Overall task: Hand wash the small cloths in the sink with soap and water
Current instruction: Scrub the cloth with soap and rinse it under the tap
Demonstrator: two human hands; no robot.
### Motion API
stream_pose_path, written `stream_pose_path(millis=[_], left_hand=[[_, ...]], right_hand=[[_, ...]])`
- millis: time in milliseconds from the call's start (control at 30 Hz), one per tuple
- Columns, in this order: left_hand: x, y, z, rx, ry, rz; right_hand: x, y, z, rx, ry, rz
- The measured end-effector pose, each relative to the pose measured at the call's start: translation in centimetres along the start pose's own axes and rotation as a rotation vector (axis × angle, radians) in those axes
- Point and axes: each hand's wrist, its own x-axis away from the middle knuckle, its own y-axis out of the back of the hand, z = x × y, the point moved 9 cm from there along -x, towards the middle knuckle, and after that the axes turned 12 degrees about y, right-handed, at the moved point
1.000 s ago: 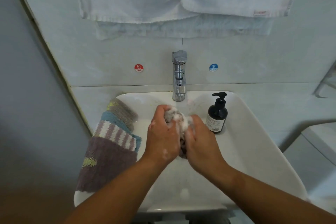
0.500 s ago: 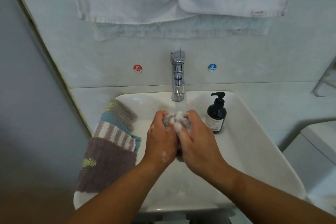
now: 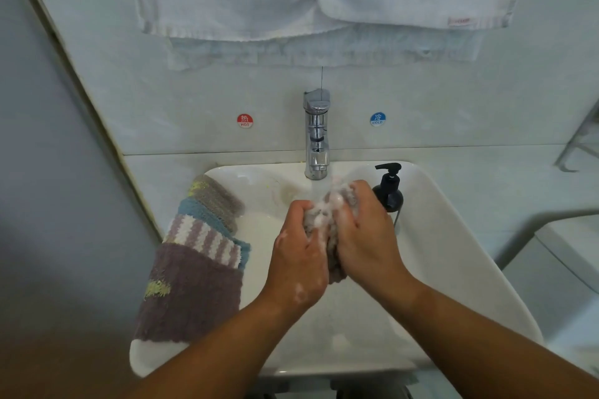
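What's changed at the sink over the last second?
The right hand has slid forward toward the tap, now partly covering the soap bottle, rubbing the sudsy cloth against the left hand. Both hands still grip that cloth. The stacked cloths on the sink rim haven't moved.

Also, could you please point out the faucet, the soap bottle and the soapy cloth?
faucet (image 3: 317, 136): head view, chrome column.
soap bottle (image 3: 391, 198): head view, dark body.
soapy cloth (image 3: 324, 215): head view, foamy middle.
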Motion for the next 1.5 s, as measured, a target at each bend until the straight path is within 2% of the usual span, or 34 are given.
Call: stream_pose_path(millis=[100,267,333,467,567,633,733,800,900,1000,1100,1200,1300,1367,1500], left_hand=[[-0.1,0.3,-0.2,-0.061,-0.068,0.012],[-0.7,0.7,0.7,-0.151,-0.078,-0.027],[-0.9,1.1,0.5,-0.144,-0.067,-0.074],[-1.6,3.0,-0.4,-0.091,-0.028,-0.253],[-0.5,1.4,-0.7,-0.048,-0.038,-0.154],[0.4,0.1,-1.0,-0.052,-0.057,-0.074],[-0.3,1.7,-2.2,-0.150,-0.106,-0.201],[-1.4,2.9,-1.8,-0.154,-0.070,-0.265],[-1.0,1.9,-0.6,-0.136,-0.029,-0.181],[0.5,0.5,-1.3,-0.123,-0.069,-0.110],[0.0,1.7,-2.8,-0.127,-0.095,-0.177],[-1.7,3.3,-2.3,-0.187,-0.044,-0.254],[-1.1,2.3,-1.5,-0.151,-0.043,-0.194],[0.2,1.0,-1.4,-0.118,-0.051,-0.134],[0.3,1.4,-2.5,-0.120,-0.101,-0.163]], right_hand=[[-0.4,0.5,-2.1,-0.025,-0.107,-0.049],[0.3,0.0,-3.4,-0.180,-0.247,-0.100],[0.7,-0.5,-3.1,-0.177,-0.227,-0.058],[2.6,-2.4,-0.3,-0.128,-0.090,0.142],[1.0,-1.1,0.0,-0.044,-0.018,0.052],[0.0,-0.3,-1.3,-0.005,-0.078,-0.019],[1.7,-1.4,-1.5,0.013,-0.111,0.063],[3.2,-2.5,0.3,-0.088,-0.085,0.155],[1.8,-1.6,1.3,-0.042,0.039,0.092],[0.0,-0.9,-1.4,0.039,-0.049,0.003],[1.2,-1.7,-2.3,0.023,-0.119,0.076],[2.7,-2.3,0.5,-0.070,-0.053,0.158],[1.3,-1.1,1.9,-0.054,0.035,0.068],[-0.1,-0.5,0.4,0.000,0.003,-0.001],[1.0,-1.6,-2.4,0.059,-0.106,0.087]])
